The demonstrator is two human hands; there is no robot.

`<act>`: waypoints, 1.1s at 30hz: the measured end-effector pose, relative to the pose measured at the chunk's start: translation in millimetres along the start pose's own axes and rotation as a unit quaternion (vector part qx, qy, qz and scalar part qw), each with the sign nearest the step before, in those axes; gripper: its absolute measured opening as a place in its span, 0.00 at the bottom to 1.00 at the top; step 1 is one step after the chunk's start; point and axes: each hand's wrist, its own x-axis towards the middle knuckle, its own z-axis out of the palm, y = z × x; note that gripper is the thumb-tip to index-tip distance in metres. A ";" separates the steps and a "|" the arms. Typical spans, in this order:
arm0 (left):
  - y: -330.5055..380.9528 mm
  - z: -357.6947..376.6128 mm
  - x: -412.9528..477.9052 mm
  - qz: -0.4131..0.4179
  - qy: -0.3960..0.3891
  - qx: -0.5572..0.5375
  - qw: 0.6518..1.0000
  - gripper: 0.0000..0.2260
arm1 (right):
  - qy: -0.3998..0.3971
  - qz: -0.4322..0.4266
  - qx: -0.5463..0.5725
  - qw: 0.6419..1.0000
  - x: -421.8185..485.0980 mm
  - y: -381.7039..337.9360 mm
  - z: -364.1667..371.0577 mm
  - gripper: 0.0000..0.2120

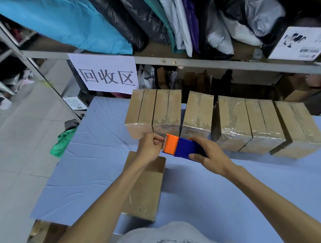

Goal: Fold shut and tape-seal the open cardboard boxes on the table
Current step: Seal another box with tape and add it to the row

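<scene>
A tabletop (97,173) under a creased pale blue cover stands against a grey metal shelf (214,64), from whose rail a white paper sign (106,75) with large black characters hangs at the far left. Turquoise, black and pale plastic bags (59,21) crowd the shelf, with a white printed box (301,43) far right. Pale floor tiles (14,160) lie left, a green bag (62,142) beside the tabletop's edge.

The table (98,164) is covered in matt blue cloth, creased toward 9 o'clock. The boxes (263,123) in the row at 1 o'clock are dull brown cardboard banded with glossy, wrinkled clear tape (228,132). The box (147,185) at 6 o'clock is the same matt cardboard. The tape dispenser (180,147) at the centre is smooth orange and blue plastic. At 11 o'clock a matt white paper sign (106,74) hangs from a grey painted metal shelf (214,64) that carries shiny plastic bags (124,17).
</scene>
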 end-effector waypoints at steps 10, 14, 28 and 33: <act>-3.4 -0.2 1.0 -0.029 -0.061 -0.084 0.994 0.06 | 0.042 -0.010 -0.064 0.997 7.4 6.6 -1.9 0.37; -5.6 -0.3 0.0 -0.038 -0.072 -0.089 0.993 0.05 | 0.074 -0.022 -0.094 0.993 8.2 3.7 2.6 0.35; -36.9 -24.7 8.0 -0.049 -0.072 -0.053 0.995 0.14 | 0.045 0.057 -0.106 0.992 -10.2 22.0 -15.5 0.30; -37.8 -17.0 2.1 -0.068 -0.105 -0.061 0.990 0.10 | 0.023 0.074 -0.150 0.986 -19.4 33.5 -18.1 0.33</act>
